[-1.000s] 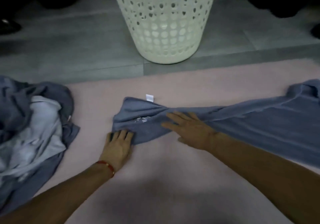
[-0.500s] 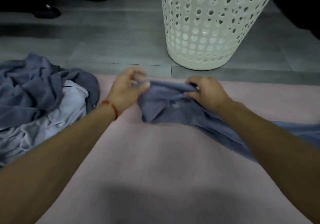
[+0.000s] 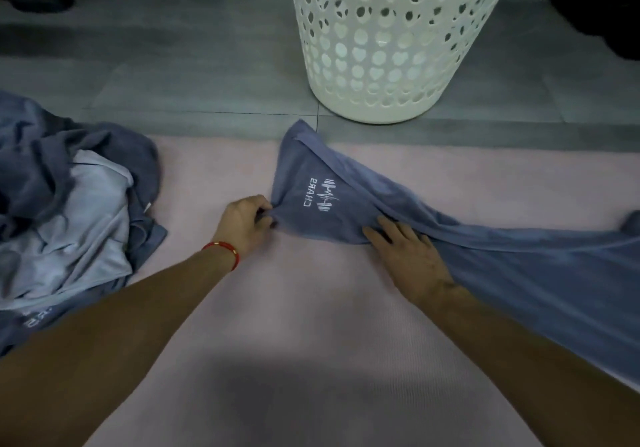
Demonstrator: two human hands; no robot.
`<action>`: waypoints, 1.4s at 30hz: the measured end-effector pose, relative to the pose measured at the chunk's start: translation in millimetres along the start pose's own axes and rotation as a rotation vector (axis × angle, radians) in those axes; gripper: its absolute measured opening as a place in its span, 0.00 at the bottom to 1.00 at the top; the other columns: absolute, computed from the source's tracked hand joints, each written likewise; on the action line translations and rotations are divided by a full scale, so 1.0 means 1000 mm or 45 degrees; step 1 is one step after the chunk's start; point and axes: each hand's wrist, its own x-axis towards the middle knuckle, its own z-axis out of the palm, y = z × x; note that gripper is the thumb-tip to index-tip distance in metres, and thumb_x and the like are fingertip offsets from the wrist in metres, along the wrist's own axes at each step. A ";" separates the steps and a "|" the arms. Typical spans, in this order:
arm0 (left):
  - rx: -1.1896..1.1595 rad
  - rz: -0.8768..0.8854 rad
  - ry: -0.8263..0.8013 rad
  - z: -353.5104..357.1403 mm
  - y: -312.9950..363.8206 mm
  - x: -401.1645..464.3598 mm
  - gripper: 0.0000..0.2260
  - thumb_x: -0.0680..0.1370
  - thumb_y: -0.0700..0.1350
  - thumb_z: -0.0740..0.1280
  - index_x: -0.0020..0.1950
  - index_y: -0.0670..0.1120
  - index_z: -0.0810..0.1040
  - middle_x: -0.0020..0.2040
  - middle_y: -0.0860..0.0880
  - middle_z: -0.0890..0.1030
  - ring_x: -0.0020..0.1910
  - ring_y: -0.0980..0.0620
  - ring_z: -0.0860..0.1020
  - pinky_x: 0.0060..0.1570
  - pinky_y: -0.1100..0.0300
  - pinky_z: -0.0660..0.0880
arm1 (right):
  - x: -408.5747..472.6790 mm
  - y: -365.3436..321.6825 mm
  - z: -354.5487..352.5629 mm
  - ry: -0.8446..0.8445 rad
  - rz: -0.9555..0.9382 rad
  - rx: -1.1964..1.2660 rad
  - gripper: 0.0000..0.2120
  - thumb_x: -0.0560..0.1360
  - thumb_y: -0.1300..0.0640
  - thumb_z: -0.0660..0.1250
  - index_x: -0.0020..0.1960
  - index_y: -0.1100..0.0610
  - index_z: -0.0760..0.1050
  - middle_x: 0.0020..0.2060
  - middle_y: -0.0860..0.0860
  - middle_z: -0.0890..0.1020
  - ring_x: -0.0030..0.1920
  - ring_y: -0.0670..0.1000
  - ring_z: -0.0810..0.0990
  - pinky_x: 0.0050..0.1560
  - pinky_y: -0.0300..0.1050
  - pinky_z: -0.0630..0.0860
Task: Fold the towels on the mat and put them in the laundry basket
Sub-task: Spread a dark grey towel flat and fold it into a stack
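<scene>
Pinching a corner of the blue towel (image 3: 450,238) with my left hand (image 3: 244,223), I am pressing my right hand (image 3: 407,251) flat on it, fingers straight. The towel is lying across the pink mat (image 3: 311,308), its far corner reaching toward the white laundry basket (image 3: 391,48) standing on the grey floor (image 3: 173,65). More towels (image 3: 69,204) are lying heaped at my left.
</scene>
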 end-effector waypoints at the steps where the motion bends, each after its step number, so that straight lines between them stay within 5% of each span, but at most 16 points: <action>1: -0.070 -0.015 0.027 -0.006 0.004 -0.004 0.05 0.77 0.35 0.67 0.48 0.44 0.79 0.43 0.46 0.82 0.43 0.46 0.79 0.44 0.61 0.72 | 0.000 0.002 -0.004 0.047 -0.032 0.041 0.34 0.67 0.71 0.74 0.71 0.59 0.73 0.68 0.60 0.75 0.65 0.64 0.76 0.60 0.62 0.76; 5: -0.437 0.011 0.079 -0.033 0.014 -0.038 0.04 0.82 0.44 0.62 0.51 0.53 0.71 0.42 0.46 0.79 0.39 0.52 0.72 0.39 0.61 0.70 | 0.000 0.003 -0.021 0.141 -0.048 0.135 0.28 0.74 0.71 0.66 0.73 0.59 0.70 0.65 0.58 0.77 0.62 0.61 0.78 0.57 0.55 0.78; 8: -0.804 -0.069 0.109 -0.052 0.018 -0.073 0.09 0.83 0.43 0.63 0.51 0.59 0.72 0.45 0.39 0.81 0.41 0.49 0.76 0.41 0.54 0.74 | -0.015 -0.006 -0.034 0.188 -0.114 0.173 0.24 0.75 0.66 0.67 0.71 0.58 0.71 0.59 0.57 0.81 0.52 0.59 0.81 0.42 0.50 0.77; 12: -1.265 -0.436 0.152 -0.073 0.009 -0.123 0.08 0.81 0.38 0.66 0.55 0.51 0.74 0.45 0.44 0.81 0.43 0.52 0.81 0.39 0.57 0.82 | -0.054 -0.015 -0.042 0.071 -0.464 0.148 0.19 0.75 0.59 0.66 0.65 0.57 0.71 0.52 0.55 0.82 0.37 0.57 0.81 0.31 0.44 0.69; 16: -1.498 -0.875 0.107 -0.069 -0.026 -0.165 0.10 0.83 0.36 0.61 0.57 0.50 0.74 0.49 0.44 0.80 0.43 0.49 0.79 0.36 0.54 0.82 | -0.077 -0.017 -0.024 0.052 -0.527 0.051 0.21 0.80 0.48 0.53 0.70 0.54 0.68 0.51 0.54 0.83 0.33 0.56 0.80 0.27 0.44 0.70; 18: -1.285 -0.932 0.074 -0.054 -0.035 -0.182 0.11 0.82 0.34 0.60 0.54 0.50 0.75 0.50 0.42 0.81 0.43 0.47 0.79 0.37 0.54 0.80 | -0.081 -0.019 -0.017 0.119 -0.484 -0.034 0.21 0.82 0.49 0.55 0.71 0.55 0.70 0.57 0.55 0.80 0.38 0.56 0.82 0.27 0.46 0.74; 20: -0.855 -0.815 0.075 -0.038 -0.043 -0.192 0.12 0.81 0.35 0.62 0.50 0.52 0.76 0.50 0.42 0.82 0.46 0.41 0.80 0.42 0.51 0.78 | -0.087 -0.025 -0.007 0.157 -0.491 -0.092 0.21 0.81 0.49 0.61 0.72 0.55 0.70 0.64 0.56 0.75 0.50 0.57 0.82 0.38 0.51 0.81; 24: -0.234 -0.597 0.096 -0.033 -0.049 -0.206 0.06 0.79 0.41 0.67 0.54 0.50 0.77 0.47 0.46 0.83 0.48 0.42 0.80 0.50 0.52 0.76 | -0.110 -0.050 0.014 0.032 -0.693 -0.150 0.23 0.77 0.44 0.68 0.69 0.51 0.73 0.64 0.56 0.75 0.58 0.57 0.76 0.54 0.55 0.76; 28: -0.282 -0.485 0.274 -0.040 -0.037 -0.214 0.06 0.80 0.38 0.64 0.55 0.47 0.74 0.37 0.49 0.81 0.36 0.48 0.79 0.34 0.65 0.74 | -0.111 -0.053 0.017 -0.044 -0.643 -0.163 0.24 0.77 0.42 0.66 0.68 0.51 0.74 0.63 0.56 0.75 0.59 0.57 0.75 0.55 0.55 0.74; 30: -0.367 -0.509 0.299 -0.042 -0.033 -0.216 0.08 0.80 0.37 0.62 0.55 0.49 0.72 0.35 0.47 0.81 0.31 0.48 0.78 0.28 0.60 0.77 | -0.107 -0.052 0.010 0.010 -0.665 -0.160 0.19 0.77 0.45 0.65 0.63 0.53 0.78 0.60 0.56 0.76 0.56 0.57 0.75 0.52 0.54 0.73; 33: -0.174 -0.507 0.136 -0.041 -0.046 -0.216 0.10 0.78 0.38 0.64 0.56 0.50 0.72 0.38 0.45 0.82 0.37 0.42 0.80 0.39 0.48 0.80 | -0.111 -0.059 -0.001 -0.029 -0.652 -0.024 0.15 0.78 0.49 0.59 0.55 0.54 0.81 0.51 0.53 0.80 0.49 0.57 0.79 0.48 0.53 0.75; 35: 0.071 -0.489 -0.035 -0.042 -0.056 -0.213 0.12 0.77 0.40 0.66 0.59 0.48 0.72 0.45 0.43 0.82 0.46 0.38 0.80 0.48 0.48 0.78 | -0.117 -0.067 -0.010 -0.287 -0.556 0.171 0.17 0.78 0.49 0.58 0.62 0.50 0.79 0.55 0.48 0.82 0.55 0.53 0.80 0.55 0.51 0.77; 38: 0.262 -0.336 -0.027 -0.042 -0.061 -0.196 0.13 0.76 0.42 0.68 0.60 0.45 0.73 0.51 0.40 0.79 0.49 0.36 0.79 0.48 0.45 0.77 | -0.119 -0.065 -0.012 -0.494 -0.532 0.202 0.19 0.77 0.48 0.60 0.67 0.44 0.75 0.61 0.39 0.80 0.61 0.46 0.78 0.62 0.43 0.73; 42: 0.311 0.041 0.031 -0.034 -0.058 -0.131 0.14 0.76 0.40 0.64 0.62 0.39 0.74 0.54 0.34 0.76 0.49 0.32 0.77 0.49 0.40 0.76 | -0.091 -0.049 -0.004 -0.088 -0.423 0.288 0.18 0.76 0.47 0.60 0.61 0.50 0.80 0.54 0.47 0.83 0.52 0.54 0.83 0.49 0.48 0.79</action>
